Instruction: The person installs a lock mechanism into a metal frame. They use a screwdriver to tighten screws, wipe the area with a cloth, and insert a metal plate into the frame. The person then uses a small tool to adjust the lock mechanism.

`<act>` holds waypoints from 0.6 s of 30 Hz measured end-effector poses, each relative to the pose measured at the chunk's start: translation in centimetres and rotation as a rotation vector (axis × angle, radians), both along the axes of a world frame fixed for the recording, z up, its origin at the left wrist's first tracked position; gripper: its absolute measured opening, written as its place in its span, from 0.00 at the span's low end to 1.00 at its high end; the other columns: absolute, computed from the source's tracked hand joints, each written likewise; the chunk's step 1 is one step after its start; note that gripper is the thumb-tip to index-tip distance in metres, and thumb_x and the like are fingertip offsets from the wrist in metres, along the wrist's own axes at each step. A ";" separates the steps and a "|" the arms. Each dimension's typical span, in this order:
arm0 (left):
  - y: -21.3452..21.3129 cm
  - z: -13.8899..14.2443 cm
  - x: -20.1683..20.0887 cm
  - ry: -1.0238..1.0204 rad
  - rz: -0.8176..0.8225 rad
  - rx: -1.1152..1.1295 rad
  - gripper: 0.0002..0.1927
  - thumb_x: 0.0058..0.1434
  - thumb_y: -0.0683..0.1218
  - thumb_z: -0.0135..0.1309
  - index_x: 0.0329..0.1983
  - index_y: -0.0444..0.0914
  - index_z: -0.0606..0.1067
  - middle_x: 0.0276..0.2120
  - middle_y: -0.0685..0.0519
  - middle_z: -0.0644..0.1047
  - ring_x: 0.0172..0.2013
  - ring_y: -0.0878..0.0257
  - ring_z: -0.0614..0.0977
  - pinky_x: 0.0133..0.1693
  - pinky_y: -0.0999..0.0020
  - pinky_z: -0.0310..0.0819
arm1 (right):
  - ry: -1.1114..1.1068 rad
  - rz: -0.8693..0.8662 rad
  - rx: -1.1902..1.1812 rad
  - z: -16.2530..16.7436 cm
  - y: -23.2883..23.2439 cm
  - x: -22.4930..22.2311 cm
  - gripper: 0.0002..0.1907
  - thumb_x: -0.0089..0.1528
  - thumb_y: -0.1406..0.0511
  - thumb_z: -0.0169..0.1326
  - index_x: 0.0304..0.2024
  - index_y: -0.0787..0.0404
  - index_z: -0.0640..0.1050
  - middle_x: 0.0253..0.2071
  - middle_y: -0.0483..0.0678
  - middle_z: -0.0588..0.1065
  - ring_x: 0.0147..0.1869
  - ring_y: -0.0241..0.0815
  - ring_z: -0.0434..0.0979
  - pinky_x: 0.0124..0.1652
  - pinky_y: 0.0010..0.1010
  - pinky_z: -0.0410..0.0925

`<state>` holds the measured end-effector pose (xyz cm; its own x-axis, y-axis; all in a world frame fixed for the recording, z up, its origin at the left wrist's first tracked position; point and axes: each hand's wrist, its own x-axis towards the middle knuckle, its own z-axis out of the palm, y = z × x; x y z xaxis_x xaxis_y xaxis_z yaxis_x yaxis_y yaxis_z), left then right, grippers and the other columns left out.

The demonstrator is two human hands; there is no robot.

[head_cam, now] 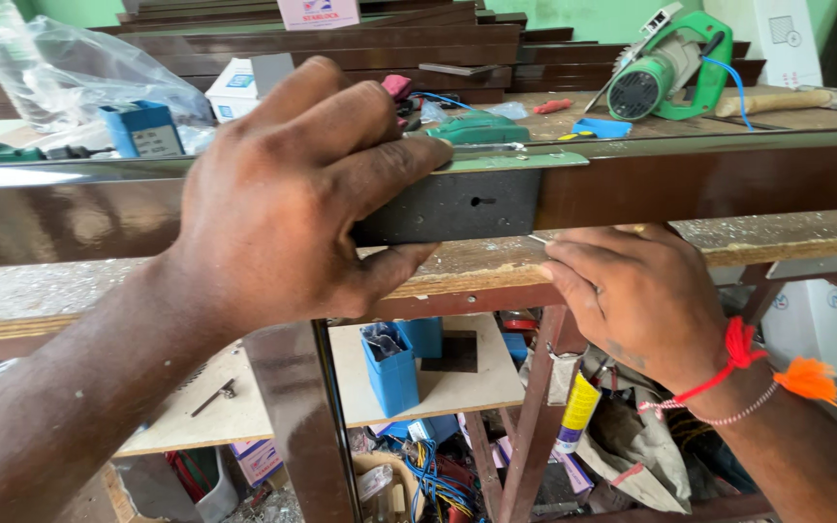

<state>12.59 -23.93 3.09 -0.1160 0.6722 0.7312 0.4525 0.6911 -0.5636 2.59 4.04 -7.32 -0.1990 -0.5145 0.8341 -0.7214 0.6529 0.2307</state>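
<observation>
At centre frame, the left hand [283,194] clamps a black lock case [457,205] into a brown door edge [709,179]. The right hand [632,291], lower right, pinches a thin pin [538,238] beneath it. Loosen either grip and the lock could shift crooked.

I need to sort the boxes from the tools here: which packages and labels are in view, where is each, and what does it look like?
Blue box: back left on the bench, small, pale label on its front.
White carton: behind the left hand, blue print.
White carton with pink print: top centre, on the stacked boards.
Open blue box: lower shelf, upright.
Yellow tube: under the bench, below the right hand.
</observation>
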 end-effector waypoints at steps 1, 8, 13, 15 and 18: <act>-0.1 0.0 0.0 0.005 0.003 -0.002 0.33 0.37 0.51 0.74 0.49 0.40 0.82 0.38 0.51 0.74 0.40 0.54 0.75 0.35 0.59 0.78 | 0.023 0.019 0.004 0.1 0.0 0.2 0.07 0.59 0.65 0.61 0.39 0.61 0.83 0.43 0.49 0.82 0.47 0.50 0.81 0.48 0.41 0.72; -0.2 0.0 -0.2 0.015 0.008 -0.009 0.34 0.37 0.52 0.75 0.50 0.40 0.82 0.42 0.50 0.74 0.43 0.54 0.76 0.38 0.59 0.80 | 0.210 -0.046 0.037 0.2 -0.2 1.9 0.12 0.52 0.73 0.61 0.39 0.61 0.84 0.37 0.47 0.79 0.45 0.49 0.78 0.44 0.41 0.71; -0.3 -0.2 -0.4 0.001 0.025 -0.009 0.33 0.38 0.52 0.75 0.51 0.41 0.82 0.42 0.51 0.74 0.43 0.55 0.76 0.39 0.59 0.80 | 0.131 -0.143 -0.109 -1.0 -0.5 4.5 0.17 0.51 0.76 0.60 0.42 0.60 0.86 0.35 0.47 0.77 0.40 0.49 0.76 0.40 0.38 0.71; -0.4 -0.2 -0.5 0.030 0.022 -0.020 0.33 0.38 0.52 0.74 0.50 0.40 0.82 0.42 0.51 0.73 0.44 0.55 0.76 0.40 0.59 0.81 | 0.049 -0.006 -0.220 -1.5 -0.6 5.1 0.11 0.56 0.75 0.62 0.42 0.60 0.82 0.38 0.48 0.79 0.43 0.47 0.79 0.42 0.37 0.72; -0.5 -0.2 -0.7 0.029 0.040 -0.030 0.33 0.40 0.53 0.75 0.51 0.41 0.81 0.41 0.51 0.73 0.44 0.56 0.75 0.40 0.60 0.81 | -0.116 0.327 -0.499 -2.1 -0.8 5.3 0.19 0.61 0.74 0.59 0.53 0.66 0.71 0.40 0.50 0.79 0.44 0.41 0.82 0.43 0.32 0.76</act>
<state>11.91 -24.46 2.85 -0.1221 0.6891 0.7143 0.4077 0.6909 -0.5970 7.87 3.29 -9.41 -0.2006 -0.1163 0.9728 -0.9050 0.4021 -0.1385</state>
